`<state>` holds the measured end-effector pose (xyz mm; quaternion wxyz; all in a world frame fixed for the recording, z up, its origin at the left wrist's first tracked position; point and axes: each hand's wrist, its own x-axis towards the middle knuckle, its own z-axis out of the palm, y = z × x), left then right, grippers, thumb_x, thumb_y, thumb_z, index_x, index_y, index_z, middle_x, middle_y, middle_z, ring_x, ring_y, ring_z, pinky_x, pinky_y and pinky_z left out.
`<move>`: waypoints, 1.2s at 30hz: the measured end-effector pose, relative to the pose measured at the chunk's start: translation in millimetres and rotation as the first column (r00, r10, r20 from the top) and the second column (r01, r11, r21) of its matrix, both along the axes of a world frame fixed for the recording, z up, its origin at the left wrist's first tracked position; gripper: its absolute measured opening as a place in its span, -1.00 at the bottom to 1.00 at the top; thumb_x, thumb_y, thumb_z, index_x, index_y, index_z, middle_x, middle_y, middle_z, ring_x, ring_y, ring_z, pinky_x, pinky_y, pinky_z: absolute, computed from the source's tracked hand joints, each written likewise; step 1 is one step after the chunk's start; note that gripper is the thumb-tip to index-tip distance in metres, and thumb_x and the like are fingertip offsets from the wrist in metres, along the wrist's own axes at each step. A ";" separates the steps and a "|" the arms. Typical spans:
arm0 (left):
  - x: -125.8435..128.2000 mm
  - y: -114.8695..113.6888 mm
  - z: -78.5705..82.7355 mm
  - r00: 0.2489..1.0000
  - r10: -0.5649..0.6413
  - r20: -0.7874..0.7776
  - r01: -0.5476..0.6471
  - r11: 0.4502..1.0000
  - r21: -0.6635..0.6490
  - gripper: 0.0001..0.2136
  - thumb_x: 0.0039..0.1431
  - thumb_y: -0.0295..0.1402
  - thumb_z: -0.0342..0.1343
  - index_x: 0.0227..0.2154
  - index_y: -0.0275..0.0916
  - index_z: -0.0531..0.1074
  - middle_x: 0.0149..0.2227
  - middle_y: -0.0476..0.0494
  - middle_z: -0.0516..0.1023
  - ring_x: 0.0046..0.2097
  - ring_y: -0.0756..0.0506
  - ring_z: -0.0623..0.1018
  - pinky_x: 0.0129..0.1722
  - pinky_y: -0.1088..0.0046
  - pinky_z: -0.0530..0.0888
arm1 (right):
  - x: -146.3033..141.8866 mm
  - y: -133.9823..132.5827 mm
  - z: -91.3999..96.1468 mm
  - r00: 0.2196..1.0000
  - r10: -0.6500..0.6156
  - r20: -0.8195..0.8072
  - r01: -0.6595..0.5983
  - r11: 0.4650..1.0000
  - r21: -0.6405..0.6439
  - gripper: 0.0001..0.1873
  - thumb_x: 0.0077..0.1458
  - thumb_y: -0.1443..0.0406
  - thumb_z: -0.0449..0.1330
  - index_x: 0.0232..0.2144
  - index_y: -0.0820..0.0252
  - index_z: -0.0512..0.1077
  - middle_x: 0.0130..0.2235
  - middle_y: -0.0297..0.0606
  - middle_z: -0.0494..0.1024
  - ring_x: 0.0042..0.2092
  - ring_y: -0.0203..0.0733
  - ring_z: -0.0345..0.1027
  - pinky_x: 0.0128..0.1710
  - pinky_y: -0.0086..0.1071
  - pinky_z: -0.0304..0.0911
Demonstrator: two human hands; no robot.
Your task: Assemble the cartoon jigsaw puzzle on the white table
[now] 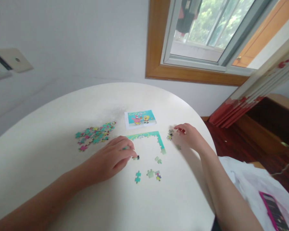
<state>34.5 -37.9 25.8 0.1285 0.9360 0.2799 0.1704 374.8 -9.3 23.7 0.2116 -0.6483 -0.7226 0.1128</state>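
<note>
My left hand (118,154) is closed over the left side of the puzzle frame, its fingertips on a small puzzle piece (135,157) with a dark spot. Part of the partly joined puzzle border (161,144), teal and green, is hidden behind that hand. At the right, my right hand (189,134) has its fingers curled together beside a small cluster of puzzle pieces (170,134); whatever is between the fingertips is too small to make out. Below the border lie a pale green piece (158,159), a teal pair (137,177) and a joined pale green and multicoloured group (150,173).
A heap of mixed puzzle pieces (96,134) spreads on the left of the round white table (48,128). Behind the border lies a cartoon reference picture (141,118). A pink-edged phone (273,210) rests on white cloth at the lower right. Wall and window stand beyond.
</note>
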 end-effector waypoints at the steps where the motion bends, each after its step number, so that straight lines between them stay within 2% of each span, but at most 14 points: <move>1: 0.1 -0.4 0.2 1.000 -0.002 -0.004 0.002 1.000 -0.005 -0.73 0.25 -0.52 -0.08 -0.18 -0.12 0.48 -0.12 -0.11 0.44 -0.03 -0.13 0.39 0.04 0.32 0.31 | 1.2 1.6 -3.1 1.000 -0.013 0.003 0.013 1.000 -0.008 -0.64 0.06 0.52 0.04 -0.18 0.22 0.56 -0.29 -0.20 0.50 -0.31 -0.27 0.37 -0.19 -0.41 0.27; 6: 1.6 -3.9 1.4 1.000 -0.026 -0.016 0.026 1.000 -0.013 -0.77 0.29 -0.48 -0.06 -0.19 -0.13 0.48 -0.14 -0.11 0.45 -0.02 -0.12 0.39 0.06 0.32 0.29 | -1.6 4.5 -8.3 0.999 -0.029 -0.033 0.029 1.000 -0.013 -0.65 0.05 0.48 0.08 -0.16 0.23 0.56 -0.26 -0.16 0.48 -0.31 -0.23 0.39 -0.19 -0.38 0.31; 12: 3.4 -5.8 2.3 0.999 -0.047 -0.019 0.047 0.999 -0.025 -0.76 0.27 -0.52 -0.07 -0.22 -0.13 0.48 -0.15 -0.10 0.44 -0.02 -0.11 0.40 0.05 0.34 0.30 | 0.9 6.4 -2.6 0.999 -0.020 -0.031 0.017 0.997 -0.081 -0.65 0.05 0.45 0.08 -0.18 0.21 0.59 -0.22 -0.14 0.52 -0.26 -0.20 0.42 -0.15 -0.37 0.28; 16: 0.5 -2.5 3.5 0.999 -0.034 -0.001 0.034 0.999 0.014 -0.75 0.28 -0.52 -0.06 -0.18 -0.11 0.47 -0.15 -0.10 0.44 -0.04 -0.10 0.40 0.03 0.34 0.32 | 8.0 0.1 6.6 0.996 -0.025 -0.087 0.007 0.980 -0.200 -0.75 0.00 0.40 0.11 -0.30 0.19 0.57 -0.33 -0.23 0.58 -0.29 -0.20 0.42 -0.28 -0.40 0.26; 19: -3.2 0.7 5.1 1.000 -0.013 0.010 0.012 0.999 0.053 -0.77 0.29 -0.49 -0.06 -0.15 -0.10 0.46 -0.14 -0.10 0.44 -0.04 -0.10 0.40 0.01 0.34 0.33 | 15.2 -11.6 14.6 0.989 0.064 -0.134 -0.107 0.935 -0.338 -0.82 -0.02 0.30 0.18 -0.34 0.19 0.55 -0.41 -0.29 0.55 -0.39 -0.24 0.38 -0.40 -0.43 0.23; 22: -5.3 1.5 6.6 1.000 -0.012 0.019 0.011 0.998 0.068 -0.76 0.29 -0.49 -0.04 -0.13 -0.08 0.46 -0.13 -0.10 0.44 -0.03 -0.10 0.41 -0.01 0.35 0.35 | 19.9 -23.2 20.6 0.966 0.191 -0.176 -0.249 0.872 -0.421 -0.78 -0.07 0.30 0.23 -0.29 0.20 0.54 -0.41 -0.32 0.52 -0.41 -0.27 0.35 -0.42 -0.44 0.22; 25: -4.9 0.2 7.6 1.000 -0.013 0.022 0.011 0.998 0.063 -0.76 0.28 -0.49 -0.04 -0.14 -0.09 0.46 -0.12 -0.10 0.44 -0.03 -0.11 0.41 -0.01 0.35 0.35 | 19.3 -28.1 23.7 0.960 0.229 -0.159 -0.277 0.858 -0.433 -0.74 -0.11 0.36 0.23 -0.27 0.21 0.54 -0.38 -0.30 0.50 -0.39 -0.28 0.35 -0.38 -0.44 0.23; 33: -1.7 0.6 8.0 0.999 -0.033 0.014 0.032 0.997 0.066 -0.77 0.30 -0.50 -0.05 -0.15 -0.13 0.46 -0.14 -0.12 0.45 -0.05 -0.11 0.42 -0.03 0.34 0.36 | 13.1 -26.0 26.6 0.968 0.220 -0.119 -0.250 0.855 -0.454 -0.89 -0.09 0.35 0.23 -0.41 0.21 0.50 -0.37 -0.26 0.53 -0.35 -0.23 0.36 -0.35 -0.41 0.22; 36: 4.2 -4.6 7.3 0.999 -0.048 0.002 0.047 0.996 0.081 -0.74 0.31 -0.49 -0.05 -0.04 -0.12 0.43 -0.07 -0.14 0.47 0.02 -0.12 0.40 0.05 0.30 0.34 | 12.2 -26.8 27.2 0.964 0.223 -0.148 -0.266 0.854 -0.448 -0.92 -0.10 0.32 0.25 -0.44 0.19 0.46 -0.40 -0.30 0.53 -0.36 -0.23 0.36 -0.36 -0.41 0.22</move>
